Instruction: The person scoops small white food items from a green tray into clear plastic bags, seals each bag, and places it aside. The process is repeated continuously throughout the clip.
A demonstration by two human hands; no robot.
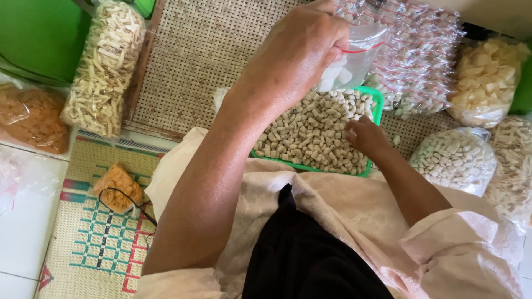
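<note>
**Bagging pale snack pieces over a green tray**

Pinching the mouth of a small clear bag (354, 55), the left hand (302, 50) has its fingers curled shut around the plastic; the bag has a thin red line near its top and a few white pieces inside, and it hangs just above the far edge of the green tray (378, 102). The right hand (363, 135) lies in the tray near its right edge, fingers bent down among the small beige pieces (310, 133) that fill it; whether they grip any piece cannot be told.

The tray rests partly on the person's lap, over pale pink cloth (343, 210) and a dark garment, and partly on a woven cane panel (194, 55).

Beyond the tray, at the panel's far right corner, lies a heap of small clear packets (415, 55) with red lines, filled with white pieces. Right of it stands a large clear bag of pale yellow chips (487, 80); nearer the person, a rounded bag of small whitish pieces (454, 158), and beside it another bag of pale strips (512, 166).

At the panel's left edge leans a tall clear bag of cream sticks (102, 69); left of that, a bag of orange-brown crisps (30, 119). A small orange packet (117, 187) sits on a patterned woven mat (102, 243) by the white tiles.
</note>
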